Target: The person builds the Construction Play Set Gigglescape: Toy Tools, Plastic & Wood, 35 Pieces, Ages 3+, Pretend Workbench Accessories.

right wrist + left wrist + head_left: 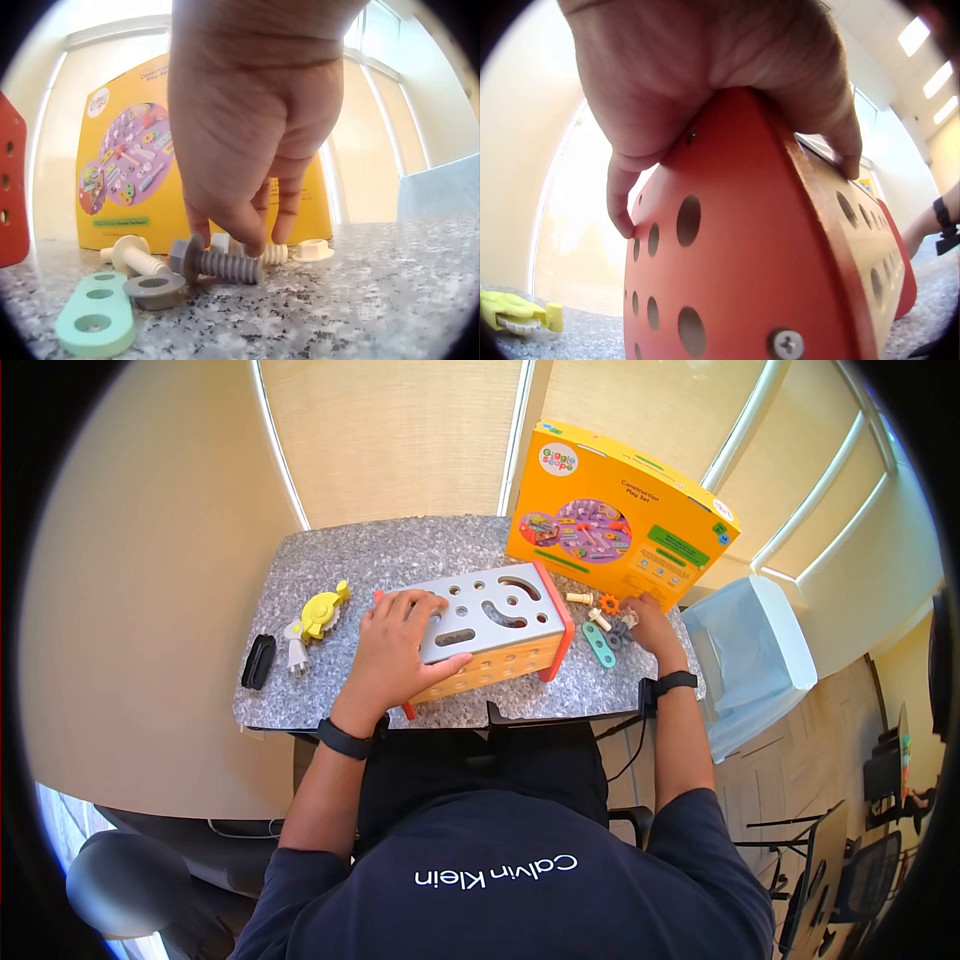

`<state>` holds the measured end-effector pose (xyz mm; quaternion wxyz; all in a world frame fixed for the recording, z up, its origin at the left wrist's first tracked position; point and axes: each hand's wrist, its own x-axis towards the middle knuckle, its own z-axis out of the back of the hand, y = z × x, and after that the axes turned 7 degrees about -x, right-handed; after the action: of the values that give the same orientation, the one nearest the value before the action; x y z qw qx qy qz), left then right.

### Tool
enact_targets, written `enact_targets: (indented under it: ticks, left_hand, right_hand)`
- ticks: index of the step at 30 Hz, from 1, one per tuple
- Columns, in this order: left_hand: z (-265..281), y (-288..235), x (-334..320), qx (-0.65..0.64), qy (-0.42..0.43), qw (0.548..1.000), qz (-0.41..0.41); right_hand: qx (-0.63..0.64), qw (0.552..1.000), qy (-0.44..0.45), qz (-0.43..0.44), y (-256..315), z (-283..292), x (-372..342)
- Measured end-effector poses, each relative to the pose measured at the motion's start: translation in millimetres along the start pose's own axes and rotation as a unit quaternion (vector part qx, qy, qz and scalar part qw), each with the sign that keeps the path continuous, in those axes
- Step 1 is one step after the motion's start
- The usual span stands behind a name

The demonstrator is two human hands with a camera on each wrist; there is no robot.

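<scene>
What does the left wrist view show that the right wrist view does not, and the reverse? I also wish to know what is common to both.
Only the left wrist view shows the yellow toy saw, the left hand gripping the toy bench, and a screw in its red end.

Only the right wrist view shows the green strip, the gray bolt and the gray ring-shaped piece.

Both show the speckled table and part of the toy bench.

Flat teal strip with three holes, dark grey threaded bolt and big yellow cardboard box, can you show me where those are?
Teal strip (96, 306): right wrist view, on its face between two holes.
Dark grey bolt (231, 268): right wrist view, on its threaded shaft.
Yellow box (641, 518): head view, on its printed front.
</scene>
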<state>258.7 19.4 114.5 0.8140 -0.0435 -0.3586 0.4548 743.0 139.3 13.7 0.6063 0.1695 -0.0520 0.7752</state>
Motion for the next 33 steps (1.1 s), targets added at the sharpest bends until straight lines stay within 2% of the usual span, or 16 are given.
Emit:
enact_targets:
  ticks: [1,3,6,10,12,15,22,24,25,27,28,30,31,33]
  left_hand:
    - [0,0,0,0.004,-0.001,1.0,-0.002]
    - [0,0,0,0.007,-0.001,1.0,-0.004]
    - [1,-1,0,0.009,0.004,1.0,0.003]
    - [-1,2,0,0.023,-0.008,1.0,-0.01]
    - [-4,4,-1,0.043,-0.014,0.999,-0.02]
    - [-3,5,-2,0.02,-0.018,1.0,-0.014]
    - [0,2,-1,0.006,-0.004,1.0,-0.007]
    - [0,2,0,0.015,-0.007,1.0,-0.013]
    - [-1,2,0,0.009,-0.004,1.0,-0.007]
    - [-1,2,0,0.002,-0.002,1.0,-0.002]
    - [0,1,0,0.0,0.001,1.0,0.002]
    - [0,2,0,-0.001,0.003,1.0,0.006]
    - [0,1,0,0.009,0.003,1.0,0.005]
    - [0,1,-1,0.018,0.005,1.0,0.007]
  right_hand:
    - [0.0,1.0,0.0,0.0,9,8,0]
    - [-0.011,0.995,0.077,-0.063,25,22,-2]
    - [-0.017,0.992,0.062,-0.105,34,15,-5]
    - [-0.064,0.991,0.027,-0.114,53,5,-13]
    - [-0.104,0.976,0.034,-0.187,69,9,-17]
    - [-0.1,0.967,0.06,-0.226,71,1,-15]
    - [-0.077,0.977,0.005,-0.199,61,-17,-21]
    - [-0.057,0.979,-0.052,-0.191,61,-18,-23]
    - [-0.058,0.979,-0.052,-0.191,57,-19,-24]
    - [-0.036,0.985,-0.074,-0.154,50,-23,-28]
    - [-0.036,0.985,-0.073,-0.154,52,-19,-31]
    - [-0.002,0.986,-0.147,-0.075,62,3,-34]
    - [-0.001,0.986,-0.148,-0.073,73,22,-33]
    - [0.133,0.972,-0.15,-0.122,100,65,-33]
